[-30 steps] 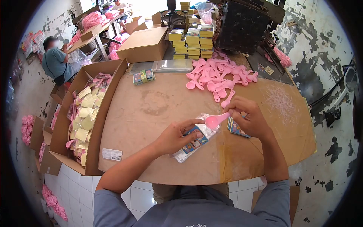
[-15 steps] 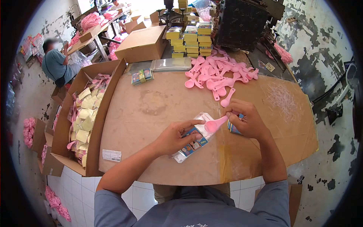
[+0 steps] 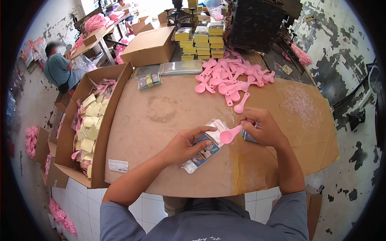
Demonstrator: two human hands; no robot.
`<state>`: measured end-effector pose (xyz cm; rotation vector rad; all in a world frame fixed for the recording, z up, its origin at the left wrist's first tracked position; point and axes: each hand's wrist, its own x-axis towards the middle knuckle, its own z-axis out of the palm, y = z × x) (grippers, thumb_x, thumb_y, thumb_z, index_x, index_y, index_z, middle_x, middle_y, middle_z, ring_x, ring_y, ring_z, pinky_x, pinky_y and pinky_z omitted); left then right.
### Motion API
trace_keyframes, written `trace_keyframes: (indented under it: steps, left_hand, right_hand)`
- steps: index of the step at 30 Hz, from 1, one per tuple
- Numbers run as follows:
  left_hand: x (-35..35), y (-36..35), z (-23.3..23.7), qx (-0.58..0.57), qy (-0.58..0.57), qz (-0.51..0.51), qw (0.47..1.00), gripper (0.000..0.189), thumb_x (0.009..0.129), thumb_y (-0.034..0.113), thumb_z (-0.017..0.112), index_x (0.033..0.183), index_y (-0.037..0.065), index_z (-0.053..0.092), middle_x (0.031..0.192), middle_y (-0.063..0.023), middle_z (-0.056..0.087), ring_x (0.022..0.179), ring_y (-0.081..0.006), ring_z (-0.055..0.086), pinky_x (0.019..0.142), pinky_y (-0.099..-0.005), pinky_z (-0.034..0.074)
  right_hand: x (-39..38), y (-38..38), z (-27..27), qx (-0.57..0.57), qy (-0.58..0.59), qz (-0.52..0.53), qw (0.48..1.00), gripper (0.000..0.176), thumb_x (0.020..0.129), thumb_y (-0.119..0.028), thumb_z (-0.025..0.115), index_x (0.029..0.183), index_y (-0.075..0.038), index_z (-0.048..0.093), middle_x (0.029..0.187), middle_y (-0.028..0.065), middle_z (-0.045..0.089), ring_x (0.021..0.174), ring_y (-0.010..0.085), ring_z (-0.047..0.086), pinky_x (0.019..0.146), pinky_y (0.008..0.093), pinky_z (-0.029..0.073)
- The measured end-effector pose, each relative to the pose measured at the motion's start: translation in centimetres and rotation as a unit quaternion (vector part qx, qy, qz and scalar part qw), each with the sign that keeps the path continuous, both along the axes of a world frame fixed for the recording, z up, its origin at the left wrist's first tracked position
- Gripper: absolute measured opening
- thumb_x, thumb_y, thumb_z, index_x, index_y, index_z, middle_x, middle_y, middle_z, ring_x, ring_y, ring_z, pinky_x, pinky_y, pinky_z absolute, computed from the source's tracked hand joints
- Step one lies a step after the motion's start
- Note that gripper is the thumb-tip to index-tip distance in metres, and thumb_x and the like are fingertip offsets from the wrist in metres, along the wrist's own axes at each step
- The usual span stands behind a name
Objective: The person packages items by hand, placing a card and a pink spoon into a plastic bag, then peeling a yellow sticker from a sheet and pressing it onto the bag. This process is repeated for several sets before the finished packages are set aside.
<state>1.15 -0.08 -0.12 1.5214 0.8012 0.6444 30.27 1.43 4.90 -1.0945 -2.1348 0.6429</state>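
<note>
My right hand [image 3: 258, 125] pinches a pink measuring spoon [image 3: 228, 135] by its handle, its bowl pointing left over the upper end of a clear plastic bag [image 3: 189, 166]. Inside or on that bag lies a blue printed card [image 3: 207, 152]. My left hand [image 3: 189, 145] holds bag and card down with the thumb pressed on the card, while the index finger reaches out to the bag's upper end. Under my right hand, a stack of blue cards [image 3: 249, 137] is partly hidden. Another pink spoon [image 3: 241, 103] lies just beyond my right fingers.
A pile of pink spoons [image 3: 227, 76] lies at the back of the cardboard-topped table [image 3: 161, 128]. Stacks of yellow-edged cards [image 3: 201, 40] stand behind. An open carton [image 3: 62, 154] of packed bags is at left. A person [image 3: 60, 68] sits farther back left.
The spoon in my right hand has shifted slightly right and down, its bowl now clearer of my left fingertips. My left hand stays on the bag and card.
</note>
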Motion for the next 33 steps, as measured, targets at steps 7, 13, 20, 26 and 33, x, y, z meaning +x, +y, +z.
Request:
trace_keyframes:
  steps: [7,13,20,26,33]
  left_hand:
    - [0.2,0.0,0.0,-0.037,-0.023,-0.015,0.999,0.042,0.103,0.010,0.065,0.142,0.000,0.056,0.117,-0.0094,0.073,0.105,-0.0098,0.067,0.089,-0.0248,0.056]
    - [0.2,-0.2,0.0,-0.043,0.003,-0.001,0.999,0.040,0.103,0.009,0.065,0.141,-0.002,0.058,0.117,-0.0100,0.073,0.104,-0.0092,0.068,0.087,-0.0243,0.057]
    - [0.3,-0.4,-0.2,-0.020,-0.005,-0.007,1.000,0.038,0.103,0.012,0.067,0.138,0.000,0.061,0.115,-0.0096,0.073,0.104,-0.0090,0.067,0.086,-0.0254,0.056]
    - [0.3,-0.3,-0.4,-0.087,-0.075,-0.049,0.992,0.042,0.104,0.015,0.065,0.142,-0.002,0.056,0.116,-0.0108,0.074,0.107,-0.0128,0.068,0.088,-0.0283,0.055]
    - [-0.9,0.1,1.3,-0.155,-0.119,-0.131,0.972,0.049,0.105,0.022,0.064,0.147,0.000,0.050,0.118,-0.0128,0.073,0.107,-0.0143,0.069,0.090,-0.0301,0.054]
  right_hand:
    - [-0.3,0.0,-0.9,-0.007,0.070,-0.015,0.997,0.012,0.087,-0.005,0.061,0.091,0.001,0.070,0.077,0.0059,0.059,0.066,0.0121,0.053,0.061,0.0291,0.045]
    - [-0.7,-0.4,-1.0,-0.016,0.043,0.018,0.999,0.013,0.086,-0.005,0.061,0.093,0.001,0.071,0.077,0.0075,0.061,0.067,0.0153,0.055,0.062,0.0301,0.046]
    - [-2.4,-0.9,-0.9,0.005,0.020,0.064,0.998,0.026,0.090,-0.010,0.062,0.114,-0.002,0.068,0.103,0.0122,0.066,0.092,0.0230,0.064,0.079,0.0351,0.051]
    - [-5.4,-2.4,-2.3,-0.237,0.285,0.206,0.905,0.052,0.101,-0.018,0.054,0.151,-0.005,0.045,0.154,0.0147,0.045,0.145,0.0252,0.039,0.115,0.0377,0.036]
    - [-3.8,-0.6,-1.3,-0.212,0.270,0.229,0.911,0.040,0.102,-0.014,0.060,0.141,-0.006,0.057,0.142,0.0130,0.056,0.128,0.0211,0.055,0.106,0.0363,0.042]
